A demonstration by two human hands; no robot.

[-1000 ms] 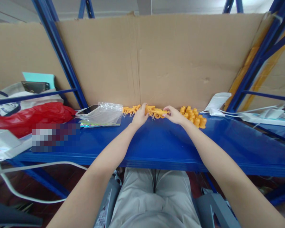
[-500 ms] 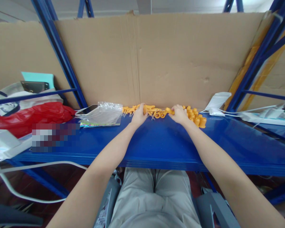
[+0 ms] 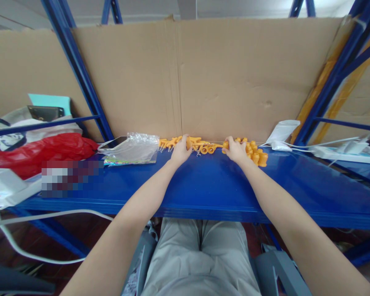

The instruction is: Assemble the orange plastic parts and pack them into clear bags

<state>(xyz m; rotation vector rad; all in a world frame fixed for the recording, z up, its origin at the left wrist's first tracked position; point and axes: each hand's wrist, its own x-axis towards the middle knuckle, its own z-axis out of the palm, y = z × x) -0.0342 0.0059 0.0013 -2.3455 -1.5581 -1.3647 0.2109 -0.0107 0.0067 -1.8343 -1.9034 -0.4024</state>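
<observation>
A row of orange plastic pieces with small metal chains lies at the back of the blue table, against the cardboard. My left hand is closed around one orange piece in this row. To the right, my right hand pinches another orange piece at the edge of a cluster of stubby orange pieces. Between my hands sit two round orange pieces with holes and a loose chain. My fingers partly hide what they hold.
A clear plastic bag and a phone lie left of the row. Farther left are a red plastic bag and a white power strip. A cardboard sheet closes off the back; blue posts stand at both sides.
My right hand has shifted slightly right, toward the orange cluster, widening the gap between my hands. My left hand has stayed almost still.
</observation>
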